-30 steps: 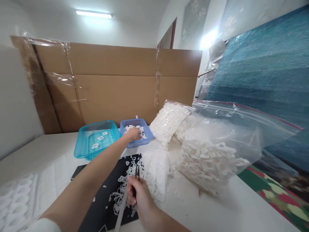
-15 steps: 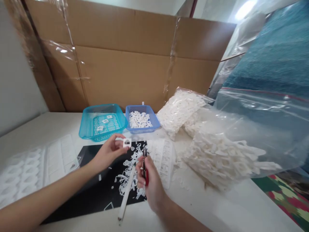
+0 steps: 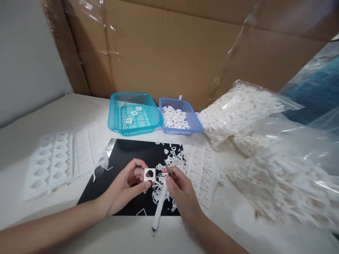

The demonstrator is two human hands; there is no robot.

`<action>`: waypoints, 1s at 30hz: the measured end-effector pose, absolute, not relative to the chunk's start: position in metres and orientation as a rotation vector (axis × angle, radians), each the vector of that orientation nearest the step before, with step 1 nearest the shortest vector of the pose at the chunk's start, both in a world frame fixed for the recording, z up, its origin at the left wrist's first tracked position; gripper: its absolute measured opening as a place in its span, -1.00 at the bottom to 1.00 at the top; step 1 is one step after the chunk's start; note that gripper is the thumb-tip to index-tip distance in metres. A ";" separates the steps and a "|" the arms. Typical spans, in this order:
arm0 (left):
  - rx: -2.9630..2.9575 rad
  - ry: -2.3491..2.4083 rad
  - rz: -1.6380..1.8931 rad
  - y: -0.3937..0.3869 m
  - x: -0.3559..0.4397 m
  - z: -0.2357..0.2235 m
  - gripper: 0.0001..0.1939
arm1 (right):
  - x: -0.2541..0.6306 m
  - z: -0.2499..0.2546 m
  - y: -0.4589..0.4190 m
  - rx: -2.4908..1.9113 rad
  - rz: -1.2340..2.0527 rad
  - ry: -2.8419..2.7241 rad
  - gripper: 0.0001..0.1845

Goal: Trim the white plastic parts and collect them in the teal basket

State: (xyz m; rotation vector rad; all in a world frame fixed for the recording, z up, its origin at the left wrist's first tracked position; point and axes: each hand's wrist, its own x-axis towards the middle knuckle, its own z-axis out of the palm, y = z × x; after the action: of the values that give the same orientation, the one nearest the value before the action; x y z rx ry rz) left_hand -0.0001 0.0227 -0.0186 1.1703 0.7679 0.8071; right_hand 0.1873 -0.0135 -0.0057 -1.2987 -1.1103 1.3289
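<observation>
My left hand [image 3: 132, 183] pinches a small white square plastic piece [image 3: 146, 176] with a rounded hole through it, held up over the black mat [image 3: 124, 155]. In my right hand [image 3: 182, 190] is a slim pointed metal tool [image 3: 168, 169]; its tip points up and left, a short gap from the piece. The fingers hide its handle now. Under and beside my right hand lies a long white stick [image 3: 160, 208]. White plastic scraps [image 3: 174, 160] are scattered over the mat's right side.
Behind the mat stand a teal basket [image 3: 112, 121] with several square pieces and a blue basket [image 3: 194, 121] full of small white parts. Moulded white trays [image 3: 50, 162] lie left, another tray [image 3: 202, 173] right. Bulging plastic bags [image 3: 243, 109] crowd the right; cardboard [image 3: 164, 53] walls the back.
The view has tilted down and turned left. My left hand still holds the white piece, and my two hands are now closer together. The tool's red handle, seen before, is now covered.
</observation>
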 end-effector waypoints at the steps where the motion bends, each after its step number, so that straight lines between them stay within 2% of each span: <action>1: 1.169 0.764 0.798 0.022 -0.001 -0.018 -0.68 | 0.187 -0.005 -0.014 -1.331 1.292 -1.145 -0.72; 8: 1.350 0.764 0.726 0.022 -0.007 -0.011 -0.77 | 0.182 -0.008 -0.018 -1.440 1.188 -1.294 -0.75; 11: 1.473 0.809 0.682 0.022 -0.007 -0.009 -0.77 | 0.182 -0.008 -0.019 -1.429 1.134 -1.363 -0.89; 17: 1.610 0.779 0.626 0.025 -0.007 -0.009 -0.62 | 0.185 -0.003 -0.017 -1.416 1.128 -1.388 -0.70; 19: 1.567 0.790 0.652 0.026 -0.007 -0.009 -0.68 | 0.185 -0.004 -0.017 -1.442 1.130 -1.375 -0.70; 21: 1.506 0.799 0.683 0.025 -0.007 -0.009 -0.83 | 0.186 -0.006 -0.018 -1.466 1.107 -1.386 -0.72; 24: 1.414 0.789 0.709 0.023 -0.003 -0.008 -0.73 | 0.188 -0.006 -0.022 -1.483 1.050 -1.452 -0.76; 30: 1.342 0.791 0.718 0.021 -0.005 -0.007 -0.77 | 0.189 -0.005 -0.019 -1.417 1.118 -1.445 -0.78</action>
State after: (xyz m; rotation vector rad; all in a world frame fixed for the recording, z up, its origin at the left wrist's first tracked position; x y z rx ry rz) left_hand -0.0055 0.0213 -0.0071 1.3419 0.7909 0.7181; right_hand 0.1888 -0.0191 -0.0055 -1.4171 -1.4447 1.1179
